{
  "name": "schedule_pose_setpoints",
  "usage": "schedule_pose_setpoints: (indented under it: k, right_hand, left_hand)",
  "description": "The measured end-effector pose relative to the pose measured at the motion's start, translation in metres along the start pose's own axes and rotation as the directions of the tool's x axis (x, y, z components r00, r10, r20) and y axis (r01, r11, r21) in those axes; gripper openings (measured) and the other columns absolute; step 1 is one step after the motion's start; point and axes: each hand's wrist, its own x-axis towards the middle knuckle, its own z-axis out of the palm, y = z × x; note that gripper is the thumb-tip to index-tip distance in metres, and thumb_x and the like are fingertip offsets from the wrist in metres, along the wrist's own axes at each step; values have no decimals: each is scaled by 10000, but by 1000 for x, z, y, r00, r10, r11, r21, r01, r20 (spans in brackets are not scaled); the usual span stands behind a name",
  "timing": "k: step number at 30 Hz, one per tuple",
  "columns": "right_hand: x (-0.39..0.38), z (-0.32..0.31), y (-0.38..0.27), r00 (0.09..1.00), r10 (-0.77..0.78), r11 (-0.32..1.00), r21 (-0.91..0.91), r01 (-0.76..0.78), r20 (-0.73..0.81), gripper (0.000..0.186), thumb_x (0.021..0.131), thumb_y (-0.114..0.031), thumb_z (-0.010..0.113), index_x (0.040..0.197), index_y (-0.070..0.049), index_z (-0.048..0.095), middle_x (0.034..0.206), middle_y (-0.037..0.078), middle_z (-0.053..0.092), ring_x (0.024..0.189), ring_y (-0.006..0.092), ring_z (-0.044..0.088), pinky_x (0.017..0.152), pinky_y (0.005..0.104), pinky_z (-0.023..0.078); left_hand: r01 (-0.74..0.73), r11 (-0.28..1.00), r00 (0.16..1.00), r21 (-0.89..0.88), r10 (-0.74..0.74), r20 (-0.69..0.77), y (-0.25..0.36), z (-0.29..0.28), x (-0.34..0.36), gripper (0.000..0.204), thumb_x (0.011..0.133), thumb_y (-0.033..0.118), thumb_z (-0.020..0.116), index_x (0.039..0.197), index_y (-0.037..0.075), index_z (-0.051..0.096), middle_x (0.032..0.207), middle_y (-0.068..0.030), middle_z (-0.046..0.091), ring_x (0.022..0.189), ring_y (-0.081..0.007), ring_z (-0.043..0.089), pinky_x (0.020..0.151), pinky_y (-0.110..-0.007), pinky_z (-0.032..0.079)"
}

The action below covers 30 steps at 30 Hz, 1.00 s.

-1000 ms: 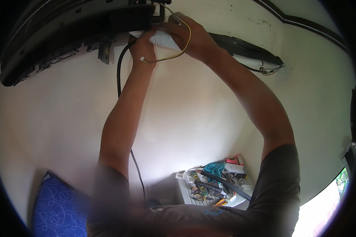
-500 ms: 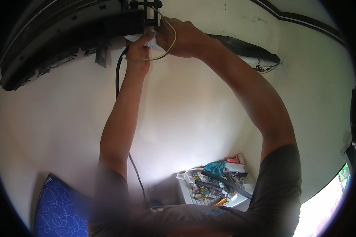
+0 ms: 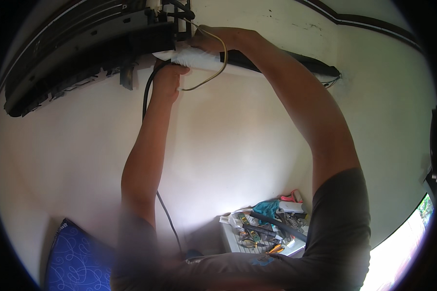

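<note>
The long black unit [image 3: 97, 53] above me runs out of view. Below, the desk [image 3: 230, 238], partly hidden by my shirt [image 3: 335, 216], carries heaped tools [image 3: 261, 231]. The white-wrapped pipe [image 3: 194, 61] sits by the unit's end, between my right hand [image 3: 211, 41] above and left hand [image 3: 167, 80] below; most fingers hidden, I can't tell whether either grips. A thin wire [image 3: 225, 54] loops in front.

You present one left hand [image 3: 167, 83], one right hand [image 3: 212, 40], one dark casing [image 3: 90, 54], one yellowish wire [image 3: 225, 57], one white-wrapped bundle [image 3: 195, 60], one teal cloth [image 3: 266, 208] and, clutter obscuring, at least one orange-handled tool [image 3: 276, 249].
</note>
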Motion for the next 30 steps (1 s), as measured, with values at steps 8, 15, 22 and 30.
schedule_pose_setpoints:
  k: [8,15,22,30]
  right_hand:
    - [-6,6,6,1000,2,983,181,-7,27,369,1068,-289,488,1266,-126,754,1200,181,767,1109,372,728,993,460,558]
    - [-43,-11,-28,918,233,969,-6,-248,-322,308,906,-187,687,1154,-3,696,1133,247,704,1082,403,722,872,495,603]
    - [-98,64,-92,944,47,903,-391,-180,-327,542,858,-362,847,1223,-51,594,1110,104,611,1156,264,653,833,421,575]
    - [-80,55,-68,939,-15,922,-368,-120,-343,261,910,-155,708,1068,13,585,967,145,649,819,311,744,617,428,638]
  left_hand:
    - [-42,986,992,161,22,126,-10,17,-21,297,815,80,816,1089,82,702,1014,-17,699,929,-151,648,910,-303,475]
    - [132,836,990,532,-88,-108,4,32,-52,209,932,290,782,980,122,667,716,76,492,593,-28,365,543,-257,294]
    - [313,883,950,350,-282,-137,10,38,-64,324,1041,375,617,931,73,661,716,20,527,600,-105,441,598,-297,378]
    - [-224,938,954,264,266,-135,-104,107,-97,546,977,119,734,1443,21,467,1349,-68,589,1250,-207,589,1115,-311,429]
